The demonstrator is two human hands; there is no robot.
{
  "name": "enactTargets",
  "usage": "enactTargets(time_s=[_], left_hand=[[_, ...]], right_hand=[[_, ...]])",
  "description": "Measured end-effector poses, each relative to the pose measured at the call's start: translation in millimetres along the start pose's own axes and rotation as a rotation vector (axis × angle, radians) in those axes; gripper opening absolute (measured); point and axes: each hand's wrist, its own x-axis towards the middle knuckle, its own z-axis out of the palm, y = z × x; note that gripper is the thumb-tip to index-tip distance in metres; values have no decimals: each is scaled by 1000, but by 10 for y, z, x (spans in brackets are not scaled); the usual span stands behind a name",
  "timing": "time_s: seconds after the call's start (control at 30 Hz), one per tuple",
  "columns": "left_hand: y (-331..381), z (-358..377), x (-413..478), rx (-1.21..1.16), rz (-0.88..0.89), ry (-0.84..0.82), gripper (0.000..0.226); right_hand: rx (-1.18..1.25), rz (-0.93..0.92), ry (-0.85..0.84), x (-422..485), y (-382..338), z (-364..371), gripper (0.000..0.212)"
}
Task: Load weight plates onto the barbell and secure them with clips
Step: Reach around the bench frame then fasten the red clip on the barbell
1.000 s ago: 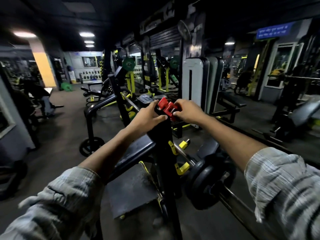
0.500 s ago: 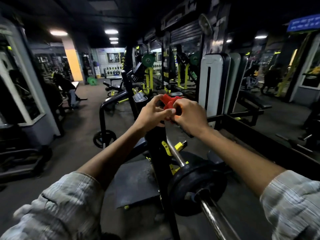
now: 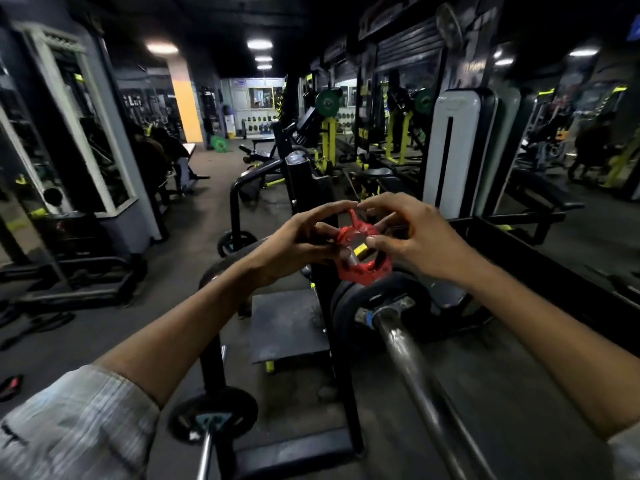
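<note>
A red plastic barbell clip (image 3: 363,263) hangs in the air between my hands, its ring opened wide. My left hand (image 3: 298,244) pinches its left side and my right hand (image 3: 412,237) pinches its right side and top lever. Just below, black weight plates (image 3: 408,292) sit on the steel barbell sleeve (image 3: 408,355), whose end points toward me. The clip is above and behind the plates, apart from the sleeve. The bar rests in a black rack upright (image 3: 332,323).
A second bar with a small black plate (image 3: 214,417) lies lower left. A black bench pad (image 3: 287,327) sits behind the upright. Mirrors and machines line both sides; seated people (image 3: 162,161) are at the far left. An open floor aisle runs down the middle.
Both hands have come down from the top of the upright with the red clip and spread it open. The view dropped, so the plates and sleeve lie closer under my hands.
</note>
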Motion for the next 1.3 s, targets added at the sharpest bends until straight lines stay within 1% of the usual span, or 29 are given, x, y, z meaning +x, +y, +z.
enactTargets(time_s=[0.07, 0.13, 0.3, 0.5, 0.63, 0.73, 0.8, 0.9, 1.0, 1.13, 1.3], left_hand=[[119, 157, -217, 2, -2, -20, 73], [201, 338, -459, -9, -4, -5, 74], [340, 871, -999, -46, 10, -27, 73], [447, 1719, -1670, -50, -55, 94, 73], [438, 2244, -2003, -84, -41, 140, 66], [398, 2624, -2139, -10, -65, 186, 69], [405, 2876, -2156, 31, -89, 235, 72], [405, 3254, -2159, 15, -115, 312, 74], [322, 3473, -2057, 106, -141, 388, 74], [235, 3593, -1957, 184, -165, 482, 76], [211, 3499, -1906, 182, -154, 504, 74]], right_hand=[[55, 6, -63, -229, -127, -80, 53], [59, 7, -99, -497, -267, -106, 55], [110, 29, -105, -1223, -523, -146, 45], [167, 65, -201, -2140, -705, -295, 44], [167, 46, -253, -2635, -627, -392, 46], [159, 2, -273, -2953, -473, -428, 46], [187, -25, -289, -3112, -325, -415, 48], [198, -61, -274, -3289, -101, -361, 49], [215, -81, -252, -3385, 81, -353, 51], [236, -86, -231, -3378, 227, -347, 52], [249, -120, -236, -3273, 293, -241, 54]])
